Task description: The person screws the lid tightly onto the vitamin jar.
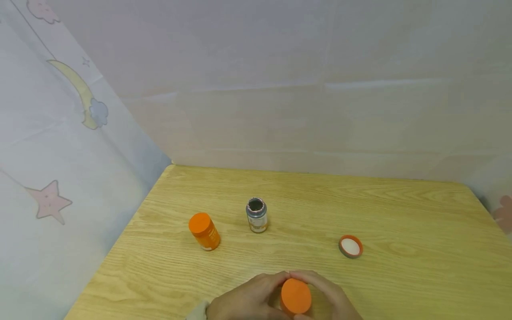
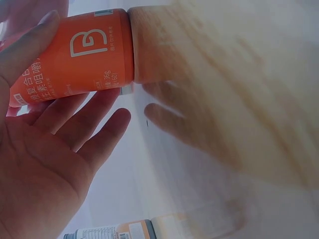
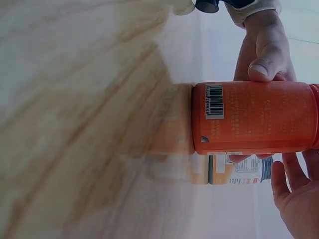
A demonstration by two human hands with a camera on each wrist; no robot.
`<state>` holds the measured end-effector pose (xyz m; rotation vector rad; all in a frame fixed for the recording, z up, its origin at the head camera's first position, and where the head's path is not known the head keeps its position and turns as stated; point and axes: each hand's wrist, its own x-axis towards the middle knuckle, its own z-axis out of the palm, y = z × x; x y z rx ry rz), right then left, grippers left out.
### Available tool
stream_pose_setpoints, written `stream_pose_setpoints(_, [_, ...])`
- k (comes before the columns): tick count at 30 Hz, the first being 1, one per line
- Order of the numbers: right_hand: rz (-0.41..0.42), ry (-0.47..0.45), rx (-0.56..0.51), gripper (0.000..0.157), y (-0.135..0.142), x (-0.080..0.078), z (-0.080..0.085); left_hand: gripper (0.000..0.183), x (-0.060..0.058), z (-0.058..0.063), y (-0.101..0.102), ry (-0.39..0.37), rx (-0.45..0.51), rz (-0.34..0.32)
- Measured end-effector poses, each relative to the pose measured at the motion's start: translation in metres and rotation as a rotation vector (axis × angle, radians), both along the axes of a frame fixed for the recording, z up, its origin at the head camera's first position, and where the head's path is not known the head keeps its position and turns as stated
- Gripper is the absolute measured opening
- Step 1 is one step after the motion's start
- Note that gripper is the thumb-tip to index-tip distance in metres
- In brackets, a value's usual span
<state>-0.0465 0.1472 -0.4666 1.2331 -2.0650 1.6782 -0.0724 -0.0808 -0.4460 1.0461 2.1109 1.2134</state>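
Note:
An orange bottle (image 1: 296, 297) with an orange cap stands upright at the table's near edge, its base against the wood in both wrist views. My left hand (image 1: 248, 297) grips its side, thumb (image 3: 266, 64) on one face and fingers around the far side. My right hand (image 1: 335, 297) curls around the cap end from the other side, index finger along the far side and thumb at the near side of the cap. The two index fingertips meet just beyond the cap. White lettering shows on the bottle in the left wrist view, a barcode in the right wrist view.
Farther back stands an uncapped grey bottle (image 1: 258, 220) with a dark mouth and pale label. To its left is another orange capped bottle (image 1: 205, 232). An upturned lid (image 1: 350, 246) with white liner and orange rim lies at right. Pale cloth (image 1: 256, 111) hangs behind the table.

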Motion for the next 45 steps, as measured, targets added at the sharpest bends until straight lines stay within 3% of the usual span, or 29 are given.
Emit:
stream_pose_setpoints(4, [-0.033,-0.041,-0.029,0.071,-0.001,0.002,0.0,0.055,-0.001,0.0,0.0,0.012,-0.015,0.002])
stream_pose_setpoints(11, [-0.07,-0.13,-0.143,0.073,-0.009,0.006,-0.002,0.05,-0.001,0.002,0.0,-0.063,0.006,0.014])
stream_pose_setpoints(16, [-0.11,-0.151,-0.075,0.071,-0.008,0.006,0.002,0.05,-0.002,0.001,0.0,-0.054,-0.006,0.015])
stream_pose_setpoints(20, [-0.083,-0.098,0.033,0.074,-0.003,0.003,0.005,0.055,-0.002,0.001,0.001,-0.023,-0.041,0.011])
stream_pose_setpoints(26, [-0.016,-0.004,0.07,0.07,0.001,0.0,0.003,0.061,-0.002,0.001,0.0,0.0,-0.024,-0.007])
stream_pose_setpoints(32, [-0.016,-0.033,-0.014,0.069,-0.003,0.002,0.0,0.052,-0.002,0.002,-0.001,-0.008,-0.026,0.0])
stream_pose_setpoints(39, [-0.104,-0.096,-0.037,0.069,-0.007,0.005,0.0,0.045,-0.002,0.003,0.0,-0.024,-0.032,0.011])
stream_pose_setpoints(45, [-0.042,-0.033,0.012,0.074,-0.001,-0.002,0.002,0.056,-0.002,0.003,0.001,0.01,-0.058,0.006])
